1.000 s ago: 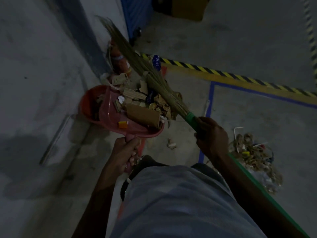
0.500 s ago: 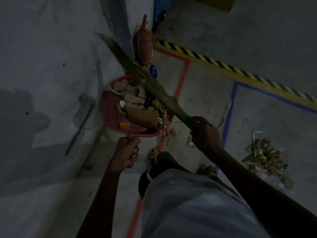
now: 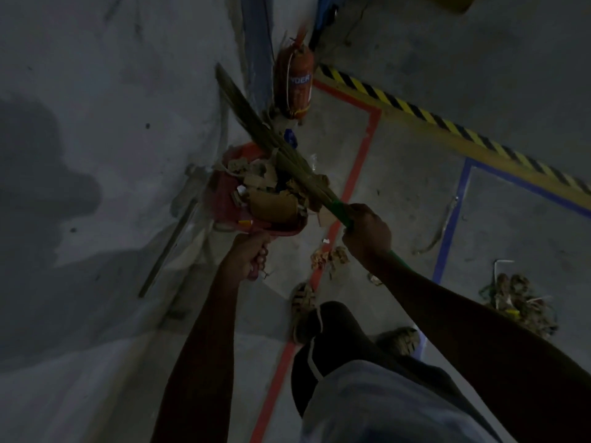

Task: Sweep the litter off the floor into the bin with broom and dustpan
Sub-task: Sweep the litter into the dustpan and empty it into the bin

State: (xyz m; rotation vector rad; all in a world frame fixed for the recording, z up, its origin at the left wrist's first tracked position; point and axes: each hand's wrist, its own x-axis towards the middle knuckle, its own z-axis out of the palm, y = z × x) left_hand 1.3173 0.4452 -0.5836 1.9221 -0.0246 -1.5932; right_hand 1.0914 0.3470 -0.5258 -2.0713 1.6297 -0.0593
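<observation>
Left hand (image 3: 246, 255): gripping the red dustpan (image 3: 224, 203) by its handle, holding it off the floor.
Right hand (image 3: 367, 233): clasping the broom (image 3: 281, 155) at its green handle, bristles lying across the pan.
Litter (image 3: 268, 190): cardboard scraps heaping in the dustpan.
Floor: scraps (image 3: 331, 259) lying on the red line, another pile (image 3: 518, 302) sitting well apart.

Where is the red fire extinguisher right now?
In the head view, the fire extinguisher is at the top centre, against the wall, just beyond the broom and the loaded dustpan.
</observation>
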